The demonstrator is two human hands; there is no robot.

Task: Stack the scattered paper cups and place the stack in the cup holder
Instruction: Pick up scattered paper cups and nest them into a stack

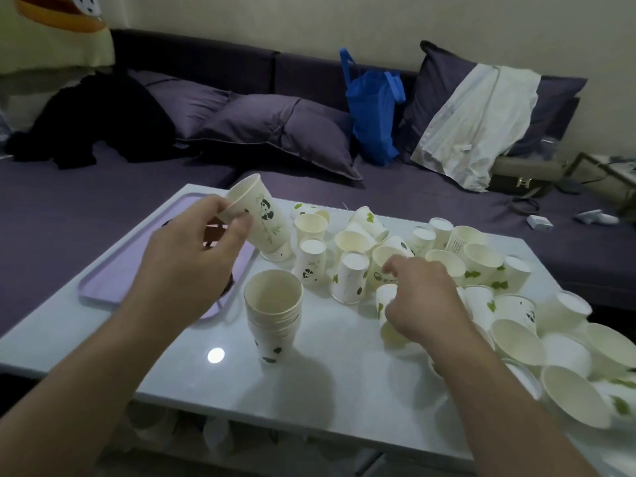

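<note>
Your left hand (196, 256) is up off the tabletop (344, 366) with its fingers (237, 232) curled round a panda-printed paper cup (261, 215), gripping it near the rim. That cup is tilted: its mouth points up and to the left, its base down and to the right, towards the scattered cups. The stack (273, 318) stands upright, mouth up, on the tabletop below and just to the right of that hand, nearer to you than the held cup. This is the relation that matters: to nest the cup, I judge you must swing its base down until its long axis is vertical, then lower it straight over the open mouth of the stack. Your left hand is the nearer one for that. Your right hand (423, 304) is low on the other side, among the loose cups (481, 266), with its fingers bent round a small cup lying on its side (387, 304); it looks like a grip, though the hand hides most of that cup. The loose cups spread from the middle of the tabletop out to the right edge, some upright, some upside down, some on their sides. A lilac tray (103, 284) lies on the left under your left hand; whether it has to do with the cup holder, I cannot tell. Most cups are not yet stacked, so the task is early.
</note>
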